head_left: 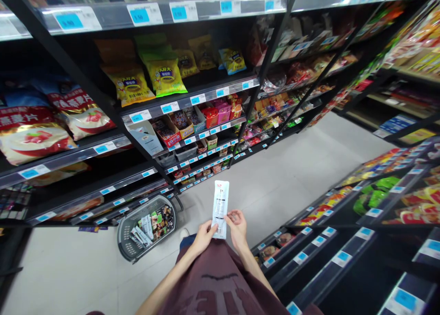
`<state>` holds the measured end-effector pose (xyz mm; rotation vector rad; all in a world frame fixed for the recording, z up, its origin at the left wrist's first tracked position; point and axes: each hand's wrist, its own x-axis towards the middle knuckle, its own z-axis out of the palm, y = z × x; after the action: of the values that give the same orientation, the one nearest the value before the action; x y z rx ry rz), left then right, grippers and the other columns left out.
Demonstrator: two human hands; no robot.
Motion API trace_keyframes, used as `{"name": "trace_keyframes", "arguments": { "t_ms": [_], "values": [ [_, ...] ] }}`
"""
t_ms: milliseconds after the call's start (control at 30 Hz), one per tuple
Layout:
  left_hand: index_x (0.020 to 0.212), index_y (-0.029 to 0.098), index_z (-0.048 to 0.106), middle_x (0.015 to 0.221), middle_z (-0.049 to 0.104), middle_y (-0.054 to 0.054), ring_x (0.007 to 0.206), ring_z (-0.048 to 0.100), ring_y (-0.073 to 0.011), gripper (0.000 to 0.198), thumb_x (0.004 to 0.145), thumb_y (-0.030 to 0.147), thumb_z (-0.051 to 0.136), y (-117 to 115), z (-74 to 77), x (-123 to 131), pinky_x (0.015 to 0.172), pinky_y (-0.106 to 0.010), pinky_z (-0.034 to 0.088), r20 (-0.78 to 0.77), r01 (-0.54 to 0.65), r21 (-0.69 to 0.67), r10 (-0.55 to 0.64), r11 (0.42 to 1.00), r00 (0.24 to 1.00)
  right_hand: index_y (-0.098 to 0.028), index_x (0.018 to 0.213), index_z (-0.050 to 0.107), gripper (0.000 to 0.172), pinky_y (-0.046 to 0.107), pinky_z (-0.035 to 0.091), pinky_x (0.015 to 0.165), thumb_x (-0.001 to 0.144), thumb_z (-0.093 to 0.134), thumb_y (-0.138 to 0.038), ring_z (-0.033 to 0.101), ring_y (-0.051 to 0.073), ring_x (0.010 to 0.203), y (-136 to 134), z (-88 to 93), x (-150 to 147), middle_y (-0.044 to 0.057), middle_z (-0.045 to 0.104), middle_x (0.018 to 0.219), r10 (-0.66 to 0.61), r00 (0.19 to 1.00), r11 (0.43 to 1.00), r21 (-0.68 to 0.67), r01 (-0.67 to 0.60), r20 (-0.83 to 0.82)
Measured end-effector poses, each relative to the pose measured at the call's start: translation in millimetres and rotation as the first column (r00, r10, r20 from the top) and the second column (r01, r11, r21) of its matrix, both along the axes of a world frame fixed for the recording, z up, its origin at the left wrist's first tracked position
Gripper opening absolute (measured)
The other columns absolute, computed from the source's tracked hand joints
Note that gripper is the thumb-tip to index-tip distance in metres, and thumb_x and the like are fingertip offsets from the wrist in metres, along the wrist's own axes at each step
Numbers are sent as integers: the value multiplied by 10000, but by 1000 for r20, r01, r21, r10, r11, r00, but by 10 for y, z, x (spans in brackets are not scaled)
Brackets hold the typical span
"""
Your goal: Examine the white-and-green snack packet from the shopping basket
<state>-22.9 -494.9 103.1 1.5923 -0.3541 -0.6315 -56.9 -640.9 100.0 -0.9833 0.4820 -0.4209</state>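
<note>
A slim, pale blue snack packet [220,205] is held upright in front of my body, its printed face towards me. The thumb and fingers of my left hand [205,236] pinch its lower left edge. On the other side, my right hand [237,225] grips the lower right edge between thumb and fingers. Down to the left on the floor stands a grey shopping basket [123,241]. Inside it lie several similar pale blue packets [146,228] beside a heap of small dark-wrapped items [166,219].
Black shelving runs along the left with yellow snack bags [165,79], oatmeal bags [30,127] and boxed sweets [167,132]. More shelves, with green packages [376,191], line the right. Grey tiled floor [295,168] stretches between them. My shoe [184,234] is beside the basket.
</note>
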Motion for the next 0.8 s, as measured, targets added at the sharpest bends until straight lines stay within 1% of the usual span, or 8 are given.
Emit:
{"name": "trace_keyframes", "arguments": {
  "t_ms": [100, 233, 367, 467, 567, 667, 733, 800],
  "values": [
    [1091, 109, 640, 965, 696, -89, 828, 629, -212, 459, 873, 497, 531, -4, 39, 16, 754, -294, 490, 10, -18, -13, 18, 1000, 1000, -217, 972, 481, 431, 267, 498, 791, 674, 791, -201, 600, 130, 833, -13, -13, 2, -13, 596, 887, -1, 1000, 1000, 3, 1, -3],
    [1130, 124, 621, 1025, 688, -105, 902, 638, -228, 438, 851, 459, 574, -14, 0, 23, 836, -323, 493, 4, -50, -15, 50, 999, 999, -216, 1009, 484, 456, 275, 496, 801, 672, 791, -205, 603, 136, 843, -25, -32, 1, 0, 609, 912, 3, 1000, 1000, 6, -3, -6],
    [1105, 134, 629, 930, 690, -88, 821, 627, -207, 402, 840, 434, 588, -16, -9, 20, 782, -308, 499, 83, -81, 65, 76, 995, 994, -213, 1017, 488, 459, 275, 495, 806, 672, 791, -214, 604, 135, 846, -40, -53, 1, 3, 615, 915, 6, 1000, 1000, 15, -6, -6],
    [1097, 140, 634, 851, 679, -65, 785, 616, -199, 395, 842, 438, 581, -18, 22, 15, 729, -291, 494, 133, -95, 126, 78, 987, 988, -213, 1011, 492, 455, 268, 493, 810, 670, 793, -215, 604, 130, 844, -50, -71, 1, 1, 618, 913, 2, 1000, 1000, 20, -2, -10],
    [1089, 141, 641, 829, 677, -59, 775, 610, -201, 405, 841, 454, 574, -20, 53, 12, 709, -284, 485, 152, -98, 155, 75, 983, 986, -217, 1006, 500, 455, 269, 494, 808, 663, 798, -218, 606, 134, 845, -51, -69, 3, -4, 620, 901, 0, 1000, 1000, 23, 1, -12],
    [1103, 137, 639, 873, 685, -68, 781, 606, -205, 432, 858, 479, 541, -15, 65, 19, 722, -287, 479, 106, -65, 119, 52, 991, 993, -219, 996, 534, 403, 276, 505, 787, 683, 781, -275, 613, 158, 879, -41, -24, 10, 6, 623, 934, -21, 999, 999, 43, 23, -48],
    [1113, 127, 634, 903, 687, -73, 783, 602, -202, 455, 879, 494, 503, -10, 60, 30, 728, -290, 471, 51, -24, 62, 21, 998, 998, -221, 1013, 563, 351, 286, 513, 768, 732, 733, -347, 619, 177, 903, -31, 23, 15, 22, 628, 989, -2, 997, 995, 102, 10, -73],
    [1098, 115, 637, 908, 684, -74, 787, 591, -198, 467, 887, 505, 486, -7, 43, 40, 732, -288, 458, 17, 11, 16, -11, 1000, 1000, -224, 1036, 587, 351, 291, 515, 750, 751, 707, -390, 625, 186, 892, -18, 68, 17, 31, 641, 1011, 43, 996, 985, 170, -28, -84]
  ]
}}
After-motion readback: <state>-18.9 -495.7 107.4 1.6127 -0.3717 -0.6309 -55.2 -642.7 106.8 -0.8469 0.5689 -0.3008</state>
